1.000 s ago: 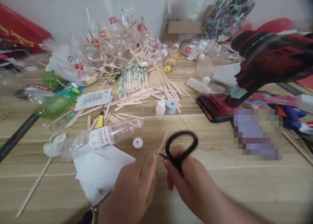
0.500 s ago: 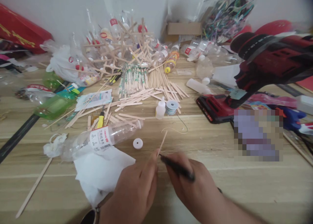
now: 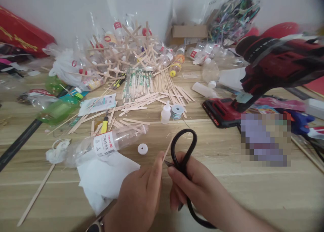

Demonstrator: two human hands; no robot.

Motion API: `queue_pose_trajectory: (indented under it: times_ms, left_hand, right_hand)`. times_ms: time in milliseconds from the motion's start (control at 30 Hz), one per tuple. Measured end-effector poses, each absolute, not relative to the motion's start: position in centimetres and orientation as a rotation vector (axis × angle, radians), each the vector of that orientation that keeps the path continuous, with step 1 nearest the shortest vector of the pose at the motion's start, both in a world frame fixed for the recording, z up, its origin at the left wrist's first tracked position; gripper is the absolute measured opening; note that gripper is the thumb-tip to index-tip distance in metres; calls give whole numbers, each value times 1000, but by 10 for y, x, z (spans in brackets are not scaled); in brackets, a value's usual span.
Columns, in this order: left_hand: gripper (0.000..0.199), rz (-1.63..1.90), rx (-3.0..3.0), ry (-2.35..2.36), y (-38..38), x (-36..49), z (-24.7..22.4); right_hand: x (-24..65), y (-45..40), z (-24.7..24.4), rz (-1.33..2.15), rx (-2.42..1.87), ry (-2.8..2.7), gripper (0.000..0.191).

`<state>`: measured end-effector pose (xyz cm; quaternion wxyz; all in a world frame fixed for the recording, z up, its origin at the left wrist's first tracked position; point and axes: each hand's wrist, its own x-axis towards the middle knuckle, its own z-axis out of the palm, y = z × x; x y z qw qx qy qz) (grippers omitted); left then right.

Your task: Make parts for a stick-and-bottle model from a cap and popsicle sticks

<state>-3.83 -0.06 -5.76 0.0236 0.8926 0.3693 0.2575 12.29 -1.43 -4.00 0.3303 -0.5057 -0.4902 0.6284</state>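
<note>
My left hand (image 3: 141, 191) is closed on a thin wooden stick (image 3: 168, 148), which points up and away from the fingers. My right hand (image 3: 194, 184) grips black-handled scissors (image 3: 184, 147) around the pivot. Their dark tip touches or lies very close to the stick at the left fingertips; which of these I cannot tell. One handle loop stands up above the right hand, the other hangs below it. Left of the hands lies a white bottle cap (image 3: 142, 149) with a hole in its middle. A clear plastic bottle (image 3: 126, 137) rests on its side on white paper (image 3: 106, 178).
A small glue bottle (image 3: 165, 113) and a wire spool (image 3: 177, 111) stand beyond the hands. Wooden sticks (image 3: 141, 100) and skewers (image 3: 163, 80) are heaped farther back, before plastic bottles. A red cordless drill (image 3: 268, 66) stands on the right. A yellow-handled tool (image 3: 104, 124) lies left.
My right hand has turned the scissors, so their loops now stand up and down instead of being seen edge-on. My left hand stays in place with the stick.
</note>
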Motion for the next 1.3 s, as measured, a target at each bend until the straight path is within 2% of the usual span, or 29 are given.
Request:
queue_pose_trajectory:
  times_ms: [67,100,233,333,400,500,567,600,733,767,833,967,1000,1033,1133,1167,1233,1300]
  left_hand:
    - [42,783,2765,1137,-1,-39,-58]
    - [44,775,2744,1134,-1,-39,-59]
    - [46,724,2593,1101,-3,-40,-58]
    - [47,707,2563,1067,-2,-41,-58]
    - [47,738,2613,1070,-1,-41,-58]
    - [47,755,2685,1087,0,-39,-58]
    - [48,748,2707,1094,0,-39,-58]
    - [48,743,2708,1096,0,-39,-57]
    - [50,709,2627,1062,0,-39,-56]
    - [50,703,2605,1061,1,-40,-56]
    - [49,707,2601,1067,1,-40,-58]
    - [53,777,2659,1042,0,-41,-61]
    - [54,777,2657,1042,0,-41,-61]
    - [54,776,2650,1049,0,-41,-60]
    - [51,757,2630,1057,0,-40,-59]
    - [50,760,2629,1055,1,-39,-58]
    - [48,761,2641,1053,1,-39,-57]
    - [47,758,2665,1059,1,-38,-57]
  right_hand:
    - [122,-16,-43,1682,-1305,-1262,18]
    - [123,-16,-45,1549,-1347,-1371,16]
    - [130,-17,-55,539,-1429,-1910,15]
    - [133,-17,-57,301,-1345,-2040,20]
    - [130,-16,-54,433,-1422,-1974,16]
    - [125,-15,-46,1154,-1487,-1635,14]
    - [124,-15,-45,1412,-1443,-1507,15]
    - [124,-15,-47,1338,-1467,-1541,15]
    - [128,-16,-60,403,-1481,-1963,16]
    - [129,-16,-61,280,-1454,-2005,18]
    - [128,-16,-59,401,-1468,-1969,17]
    - [127,-15,-46,1355,-1419,-1582,14]
    - [127,-15,-46,1383,-1409,-1576,16]
    - [127,-15,-47,1269,-1434,-1628,16]
    - [128,-16,-55,666,-1498,-1848,11]
    - [128,-16,-57,584,-1494,-1872,11]
    - [128,-16,-56,755,-1504,-1811,10]
    - [127,-15,-50,1196,-1485,-1640,11]
